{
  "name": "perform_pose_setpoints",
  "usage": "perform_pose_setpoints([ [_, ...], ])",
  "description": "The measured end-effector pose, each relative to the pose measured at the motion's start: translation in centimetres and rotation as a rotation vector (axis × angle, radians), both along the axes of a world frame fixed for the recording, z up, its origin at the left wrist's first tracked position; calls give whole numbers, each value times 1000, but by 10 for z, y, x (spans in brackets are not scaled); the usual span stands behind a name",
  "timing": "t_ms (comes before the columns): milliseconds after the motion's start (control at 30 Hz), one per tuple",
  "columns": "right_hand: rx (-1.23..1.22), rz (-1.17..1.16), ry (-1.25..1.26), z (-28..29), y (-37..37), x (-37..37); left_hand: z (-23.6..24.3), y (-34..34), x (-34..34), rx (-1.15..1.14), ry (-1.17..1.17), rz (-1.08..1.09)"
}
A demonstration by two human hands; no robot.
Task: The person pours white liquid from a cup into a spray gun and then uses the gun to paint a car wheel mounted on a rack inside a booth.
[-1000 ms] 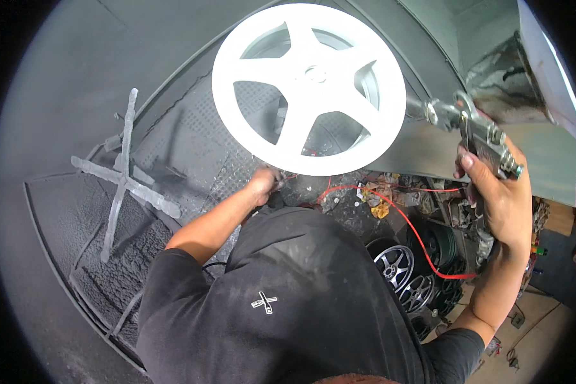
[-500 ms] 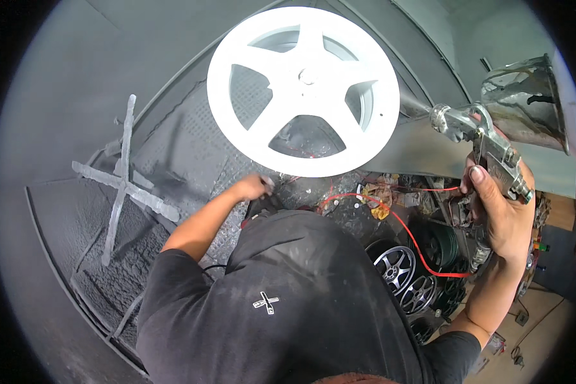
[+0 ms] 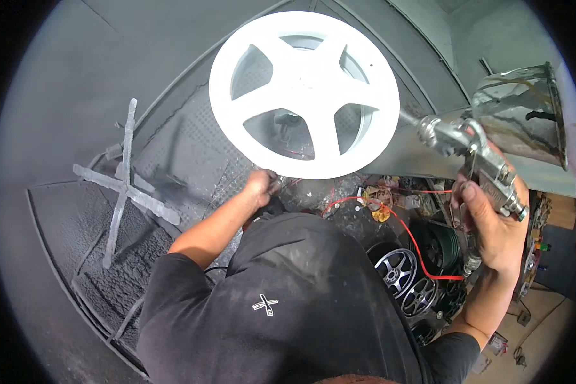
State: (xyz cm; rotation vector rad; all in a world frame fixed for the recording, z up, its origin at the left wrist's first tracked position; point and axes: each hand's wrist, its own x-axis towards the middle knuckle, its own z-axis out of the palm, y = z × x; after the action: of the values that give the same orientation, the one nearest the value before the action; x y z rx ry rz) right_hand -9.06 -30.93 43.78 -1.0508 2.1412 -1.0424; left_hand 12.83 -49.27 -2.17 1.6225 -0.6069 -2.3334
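A white five-spoke wheel rim (image 3: pixel 326 150) faces up, raised above the floor in front of me. My right hand (image 3: pixel 486 211) is wrapped round a metal spray gun (image 3: pixel 454 137) with a paint-streaked cup (image 3: pixel 518 115) on it. The gun's nozzle points at the wheel's right edge, and a pale mist shows between them. Close under the wheel's lower-left edge is my left hand (image 3: pixel 261 185), its fingers curled. Their tips are partly hidden, so whether they touch the wheel or grip something below it cannot be made out.
A grey paint-crusted cross-shaped stand (image 3: pixel 125 187) is at left. A red hose (image 3: pixel 408 238) curves across the floor toward my right forearm. Silver wheels (image 3: pixel 395 272) and a dark green wheel (image 3: pixel 438 246) lie at lower right, near crumpled yellowish paper (image 3: pixel 379 210). Grey walls rise behind.
The wheel has turned counterclockwise, its small dark hole moving up the right side. My left hand has come closer to the rim. The spray gun has shifted slightly left and down.
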Motion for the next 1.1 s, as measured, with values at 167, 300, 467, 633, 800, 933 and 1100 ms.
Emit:
perform_pose_setpoints([
  [167,-19,-68,120,-2,15,-17,21,27,-13,131,104,-227],
  [300,49,-104,-75,6,21,-4,-13,29,-4,67,191,8],
  [467,-40,-108,-117,-7,28,3,2,30,-8,-23,153,244],
  [633,-38,-117,-34,1,18,-13,-17,16,-3,-87,93,253],
  [800,-97,-162,-40,-5,-2,-20,-12,-12,1,-142,51,281],
  [933,29,-104,8,-9,-19,-22,-11,-11,6,-151,50,251],
  [1100,-60,-134,-37,-9,-24,-14,6,-11,4,-136,71,289],
])
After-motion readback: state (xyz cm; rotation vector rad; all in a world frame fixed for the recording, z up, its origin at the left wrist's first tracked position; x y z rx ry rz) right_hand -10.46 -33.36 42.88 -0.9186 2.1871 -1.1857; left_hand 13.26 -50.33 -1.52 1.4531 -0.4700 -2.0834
